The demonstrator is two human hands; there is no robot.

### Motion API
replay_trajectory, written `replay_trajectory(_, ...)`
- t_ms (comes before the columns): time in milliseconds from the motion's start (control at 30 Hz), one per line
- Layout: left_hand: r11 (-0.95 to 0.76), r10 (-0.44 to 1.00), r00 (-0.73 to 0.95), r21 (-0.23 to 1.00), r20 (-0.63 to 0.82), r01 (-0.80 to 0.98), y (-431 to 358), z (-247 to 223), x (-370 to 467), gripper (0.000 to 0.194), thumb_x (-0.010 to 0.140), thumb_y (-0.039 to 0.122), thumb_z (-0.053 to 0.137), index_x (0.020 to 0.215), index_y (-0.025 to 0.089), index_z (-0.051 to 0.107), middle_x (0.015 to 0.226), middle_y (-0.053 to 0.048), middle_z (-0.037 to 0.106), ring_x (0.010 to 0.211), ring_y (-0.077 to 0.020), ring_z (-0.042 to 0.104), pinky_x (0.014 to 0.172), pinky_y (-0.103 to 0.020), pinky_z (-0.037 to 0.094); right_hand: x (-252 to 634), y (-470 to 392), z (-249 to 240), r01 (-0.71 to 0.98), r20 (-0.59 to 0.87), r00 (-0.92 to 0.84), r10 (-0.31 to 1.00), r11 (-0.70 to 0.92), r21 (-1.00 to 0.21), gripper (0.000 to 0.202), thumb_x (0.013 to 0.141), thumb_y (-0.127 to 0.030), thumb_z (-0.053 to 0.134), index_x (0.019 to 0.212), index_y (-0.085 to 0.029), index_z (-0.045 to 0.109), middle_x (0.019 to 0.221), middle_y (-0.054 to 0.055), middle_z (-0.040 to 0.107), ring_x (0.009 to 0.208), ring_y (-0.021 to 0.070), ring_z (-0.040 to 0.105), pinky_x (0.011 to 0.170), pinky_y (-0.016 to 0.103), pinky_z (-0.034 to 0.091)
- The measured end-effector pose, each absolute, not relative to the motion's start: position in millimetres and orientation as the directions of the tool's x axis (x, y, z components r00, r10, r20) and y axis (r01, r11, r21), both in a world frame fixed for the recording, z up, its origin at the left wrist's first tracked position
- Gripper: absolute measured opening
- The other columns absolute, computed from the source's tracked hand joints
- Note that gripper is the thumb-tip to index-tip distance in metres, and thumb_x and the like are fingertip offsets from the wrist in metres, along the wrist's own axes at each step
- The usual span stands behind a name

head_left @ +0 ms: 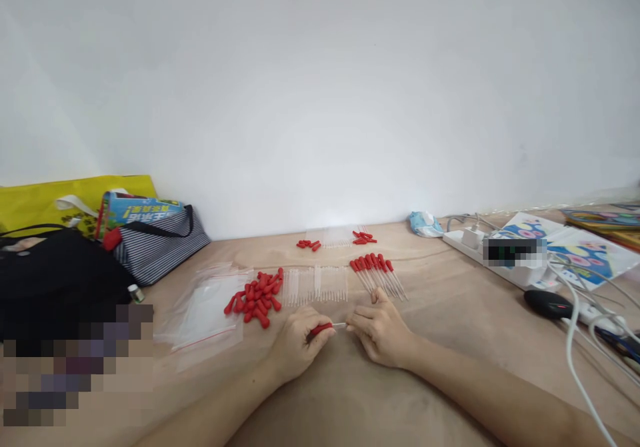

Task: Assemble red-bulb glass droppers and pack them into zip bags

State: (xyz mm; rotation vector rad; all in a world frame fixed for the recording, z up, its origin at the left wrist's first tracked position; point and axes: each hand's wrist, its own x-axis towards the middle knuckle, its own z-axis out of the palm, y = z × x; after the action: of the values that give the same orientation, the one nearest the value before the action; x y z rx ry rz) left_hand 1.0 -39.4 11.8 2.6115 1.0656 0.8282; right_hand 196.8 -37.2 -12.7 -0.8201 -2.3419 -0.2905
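Observation:
My left hand (301,342) is closed around a red rubber bulb (321,330). From the bulb a thin clear glass tube (340,325) runs to the right, and the fingers of my right hand (380,330) grip its other end. Beyond my left hand lies a heap of loose red bulbs (257,297). A row of bare glass tubes (315,284) is laid side by side to the right of the heap. Just past my right hand several droppers (377,274), tubes with red bulbs on, lie slanted in a row.
Clear zip bags (207,307) lie at the left, near a black bag (60,280) and a striped bag (163,247). Smaller red bulbs (365,238) lie near the wall. At the right are a power strip (457,239), a black mouse-like object (547,304) and white cables (571,354).

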Motion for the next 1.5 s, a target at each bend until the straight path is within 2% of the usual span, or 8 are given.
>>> replay_trajectory(567,-0.717,0.697,0.593,0.401,0.403,0.571,-38.3,11.3,2.0,0.023,0.083,0.027,0.042,0.077,0.017,0.062,0.065,-0.003,0.060,0.065,-0.0158,0.053,0.064,-0.027,0.041,188.7,-36.5,-11.5,0.635,0.603,-0.591,0.536,0.770,-0.062,0.017,0.080,-0.015,0.041,0.071,-0.017,0.056,0.063,-0.001,0.059,0.054,0.0088,0.043,0.065,0.029,0.019)
replay_trajectory(967,-0.712,0.697,0.593,0.294,0.403,0.637,-40.5,10.2,1.0,0.025,0.084,0.026,0.039,0.074,0.019,0.061,0.060,-0.001,0.059,0.061,-0.0154,0.054,0.073,-0.033,0.037,191.3,-40.2,-5.8,0.653,0.592,-0.594,0.544,0.756,-0.039,0.020,0.083,-0.020,0.040,0.073,-0.019,0.057,0.066,0.000,0.058,0.064,0.0120,0.045,0.067,0.031,0.020)
replay_trajectory(1067,-0.687,0.726,0.571,0.350,0.384,0.637,-38.5,8.3,-0.7,0.017,0.082,0.026,0.045,0.086,0.020,0.060,0.070,-0.001,0.061,0.069,-0.0172,0.055,0.074,-0.034,0.038,193.2,-39.7,-4.2,0.655,0.575,-0.630,0.523,0.755,0.030,0.016,0.081,-0.022,0.044,0.074,-0.019,0.058,0.071,0.002,0.057,0.073,0.0154,0.045,0.066,0.032,0.020)
replay_trajectory(1133,-0.633,0.770,0.480,0.408,0.419,0.659,-35.5,3.9,-3.4,0.029,0.077,0.026,0.050,0.105,0.020,0.051,0.086,-0.004,0.059,0.076,-0.0183,0.054,0.074,-0.034,0.040,195.1,-37.9,-6.3,0.676,0.575,-0.619,0.534,0.735,0.045,0.015,0.080,-0.022,0.045,0.072,-0.019,0.058,0.070,0.003,0.057,0.072,0.0156,0.045,0.064,0.032,0.020)
replay_trajectory(1200,-0.543,0.820,0.325,0.461,0.472,0.701,-32.0,-2.0,-6.5,0.048,0.074,0.026,0.053,0.118,0.018,0.037,0.097,-0.006,0.052,0.078,-0.0184,0.052,0.071,-0.033,0.043,198.6,-32.9,-9.2,0.743,0.607,-0.532,0.591,0.669,0.000,0.015,0.080,-0.021,0.045,0.074,-0.019,0.059,0.070,0.003,0.058,0.071,0.0158,0.046,0.064,0.032,0.020)
replay_trajectory(1267,-0.470,0.849,0.220,0.495,0.481,0.731,-29.1,-7.0,-9.0,0.048,0.073,0.026,0.053,0.116,0.017,0.033,0.097,-0.006,0.048,0.074,-0.0173,0.051,0.068,-0.032,0.044,203.6,-23.5,-11.1,0.829,0.653,-0.357,0.668,0.548,-0.107,0.015,0.079,-0.019,0.044,0.080,-0.020,0.059,0.073,0.004,0.061,0.072,0.0166,0.048,0.064,0.032,0.021)
replay_trajectory(1400,-0.491,0.859,0.309,0.482,0.408,0.726,-29.3,-7.1,-9.0,0.034,0.074,0.025,0.051,0.104,0.018,0.038,0.090,-0.004,0.049,0.073,-0.0172,0.051,0.064,-0.030,0.043,213.3,3.3,-7.4,0.908,0.592,0.057,0.804,0.205,-0.366,0.020,0.078,-0.019,0.043,0.094,-0.018,0.055,0.076,0.005,0.064,0.073,0.0186,0.055,0.066,0.031,0.024)
replay_trajectory(1500,-0.520,0.850,0.385,0.460,0.358,0.720,-33.2,0.0,-6.4,0.026,0.074,0.022,0.050,0.098,0.018,0.041,0.086,-0.003,0.050,0.075,-0.0182,0.051,0.064,-0.030,0.043,214.2,20.2,-1.2,0.905,0.429,0.235,0.872,-0.035,-0.424,0.018,0.079,-0.024,0.042,0.092,-0.019,0.054,0.072,0.005,0.065,0.072,0.0197,0.057,0.068,0.032,0.026)
